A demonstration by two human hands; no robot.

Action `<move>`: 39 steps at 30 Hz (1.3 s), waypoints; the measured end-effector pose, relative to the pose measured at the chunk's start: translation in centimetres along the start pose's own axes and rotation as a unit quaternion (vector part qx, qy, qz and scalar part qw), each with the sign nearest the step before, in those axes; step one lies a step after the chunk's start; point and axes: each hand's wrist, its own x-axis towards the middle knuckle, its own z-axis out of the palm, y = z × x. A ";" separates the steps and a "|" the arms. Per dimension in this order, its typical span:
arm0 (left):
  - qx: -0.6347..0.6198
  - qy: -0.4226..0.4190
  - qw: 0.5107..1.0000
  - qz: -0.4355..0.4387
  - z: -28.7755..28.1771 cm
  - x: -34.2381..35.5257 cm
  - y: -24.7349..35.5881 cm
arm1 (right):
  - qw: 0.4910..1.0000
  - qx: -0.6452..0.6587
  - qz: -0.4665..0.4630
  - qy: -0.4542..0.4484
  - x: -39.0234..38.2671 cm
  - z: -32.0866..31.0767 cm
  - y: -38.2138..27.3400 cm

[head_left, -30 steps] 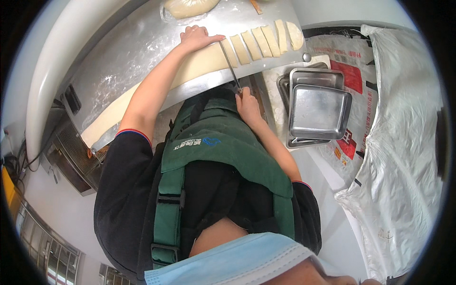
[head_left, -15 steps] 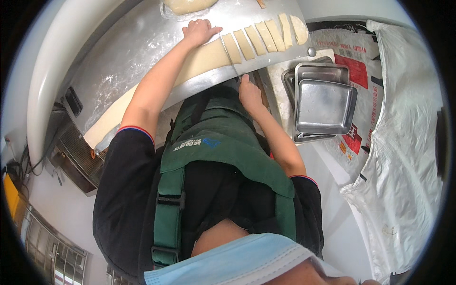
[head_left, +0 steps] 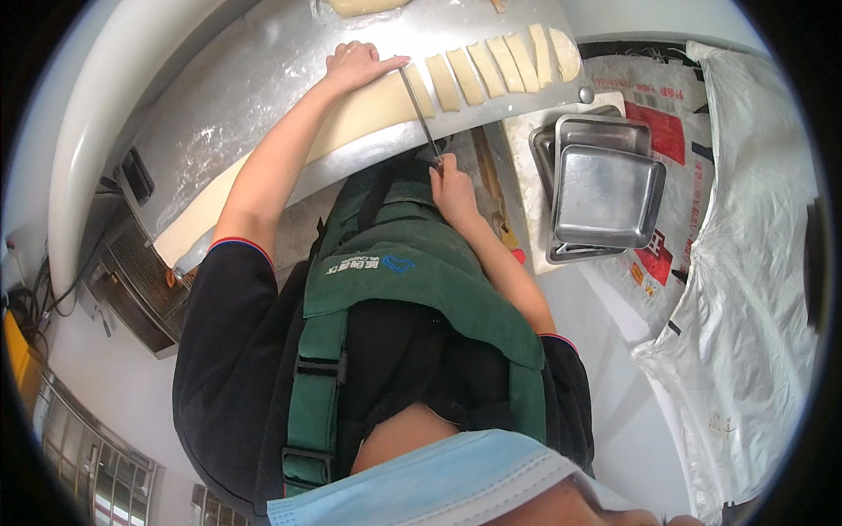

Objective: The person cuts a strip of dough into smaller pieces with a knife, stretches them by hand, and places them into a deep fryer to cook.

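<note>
- Steel knife [head_left: 416, 103] in the right hand [head_left: 453, 188]: the fingers are closed around its handle at the near edge of the surface, and the narrow blade runs far and slightly left.
- Left hand [head_left: 354, 67]: holding nothing, thumb spread wide from the other fingers and pointing right, its tip just beside the blade's far end; whether they touch, I cannot tell.
- Pale dough strip [head_left: 368, 107]: left of the blade, stretching toward the near left, with the left forearm [head_left: 279, 162] crossing over it.
- Cut dough pieces [head_left: 485, 70]: side by side to the right of the blade, the rightmost one round-ended.
- Metal surface [head_left: 219, 123]: under all the dough, streaked with white on its left part.
- Dough lump [head_left: 364, 5]: at the far side, partly out of view.
- Metal trays [head_left: 609, 197]: stacked askew, right of the surface.
- Green apron [head_left: 421, 285]: nearest, over a black top [head_left: 395, 351].
</note>
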 end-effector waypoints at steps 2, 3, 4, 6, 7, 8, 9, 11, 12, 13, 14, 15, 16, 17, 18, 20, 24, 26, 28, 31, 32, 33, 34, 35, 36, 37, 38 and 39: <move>0.011 0.008 1.000 0.006 0.1 -0.1 0.0 | 1.000 0.004 0.005 0.004 -0.2 0.3 -0.1; 0.017 0.013 1.000 0.009 0.2 -0.2 0.1 | 1.000 -0.003 0.013 0.000 -0.3 0.5 -0.2; 0.019 0.014 1.000 0.011 0.2 -0.2 0.1 | 1.000 -0.010 0.022 -0.005 -0.4 0.6 -0.3; 0.024 0.017 0.999 0.015 0.1 -0.3 0.2 | 0.999 -0.017 0.035 -0.009 -0.6 0.7 -0.7; 0.028 0.016 0.999 0.015 0.3 -0.3 0.1 | 0.999 -0.018 0.038 -0.008 -0.6 0.6 -1.0; 0.032 0.014 0.999 0.014 0.4 -0.2 -0.1 | 0.999 -0.020 0.042 -0.008 -0.6 0.6 -1.1; 0.036 0.012 0.999 0.014 0.6 -0.2 -0.3 | 0.999 -0.031 0.039 -0.005 -0.7 0.8 -1.2; 0.067 0.048 0.996 0.025 1.1 -0.4 -0.1 | 0.998 -0.055 0.034 0.000 -0.7 1.0 -1.1; 0.081 0.066 0.994 0.029 1.2 -0.5 -0.1 | 0.996 -0.081 0.039 -0.003 -0.7 1.3 -0.8; 0.073 0.069 0.994 0.032 1.4 -0.4 -0.2 | 0.993 -0.107 0.045 -0.006 -0.6 1.6 -0.5; 0.064 0.072 0.995 0.034 1.5 -0.3 -0.4 | 0.990 -0.133 0.050 -0.009 -0.5 1.9 -0.2; 0.055 0.075 0.995 0.036 1.6 -0.1 -0.5 | 0.989 -0.140 0.041 -0.009 0.0 2.1 0.2; 0.020 0.058 0.998 0.030 1.5 0.2 -0.9 | 0.989 -0.146 0.028 -0.007 1.0 2.2 0.3; -0.015 0.041 0.999 0.023 1.2 0.6 -1.2 | 0.988 -0.151 0.015 -0.005 1.7 2.4 0.3; -0.049 0.024 0.998 0.016 0.9 1.0 -1.5 | 0.990 -0.141 0.021 -0.002 2.2 2.6 0.2; -0.069 0.026 0.997 0.023 0.3 1.2 -2.2 | 0.992 -0.122 0.035 -0.001 2.6 2.7 -0.3; -0.102 0.016 0.995 0.005 -0.9 -0.5 -2.8 | 0.997 -0.029 -0.021 0.067 1.3 2.7 -1.6; -0.078 0.016 0.997 -0.003 -0.8 -1.5 -3.7 | 0.999 0.030 -0.011 0.044 0.0 3.0 -2.2; -0.049 0.016 0.999 -0.001 -0.7 -2.0 -4.3 | 0.999 0.032 0.007 0.022 -1.0 3.3 -3.4; -0.012 0.007 1.000 0.014 -0.6 -2.2 -4.4 | 0.999 0.039 0.013 0.009 -1.4 4.6 -2.9; -0.008 -0.002 1.000 0.015 -0.6 -2.1 -4.4 | 0.999 0.039 0.018 0.009 -1.5 4.8 -3.0; -0.004 -0.011 1.000 0.016 -0.7 -2.1 -4.4 | 0.999 0.039 0.023 0.009 -1.6 4.9 -3.1; 0.005 -0.003 1.000 0.021 -0.5 -2.1 -4.5 | 0.999 0.040 0.023 0.009 -1.7 5.1 -3.2; 0.014 0.005 1.000 0.025 -0.3 -2.0 -4.6 | 0.999 0.042 0.023 0.008 -1.8 5.1 -3.3; 0.024 0.013 0.999 0.029 -0.2 -2.0 -4.7 | 0.999 0.043 0.023 0.008 -1.9 5.2 -3.4; 0.026 0.017 0.999 0.032 -0.1 -2.1 -4.6 | 0.999 0.038 0.028 0.007 -2.0 5.4 -3.5; 0.029 0.021 0.999 0.035 0.0 -2.1 -4.6 | 0.999 0.032 0.032 0.005 -2.1 5.5 -3.5; 0.031 0.025 0.999 0.037 0.1 -2.2 -4.5 | 0.999 0.027 0.036 0.004 -2.2 5.6 -3.5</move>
